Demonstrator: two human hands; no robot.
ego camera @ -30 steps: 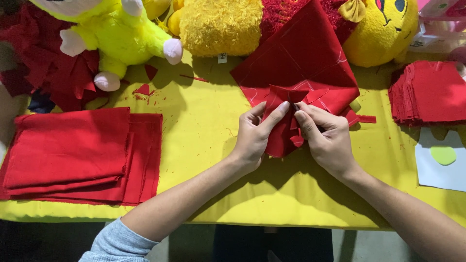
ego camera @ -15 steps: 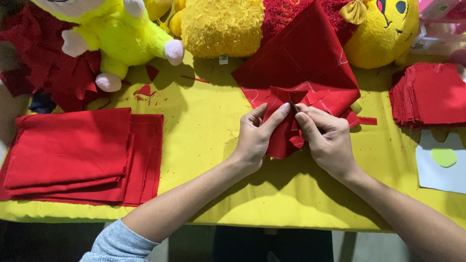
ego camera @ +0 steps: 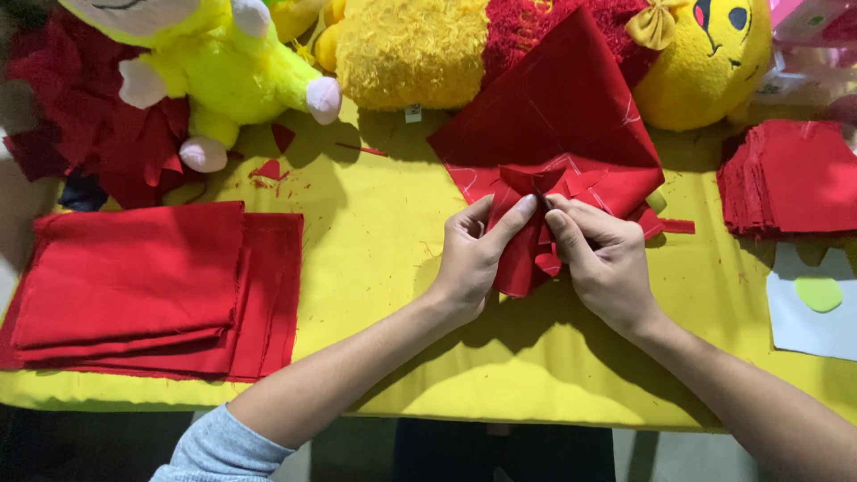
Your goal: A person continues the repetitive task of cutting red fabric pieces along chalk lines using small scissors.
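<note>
Hands meet over the worktop's middle, toward the far edge. Left hand pinches a small folded red fabric piece between thumb and forefinger; right hand grips the same piece from the other side, fingers curled on its folds. Against the frames of a second ago, both hands hold the same place and grip, with no more than a slight shift of the fingertips; judged, the fold is being held or pressed, not released. The piece rests on a larger red cloth lying beneath it.

Count: one folded red stack at the left edge; one pile of red squares at the right edge; three plush toys along the far edge; one white sheet near the right edge.
</note>
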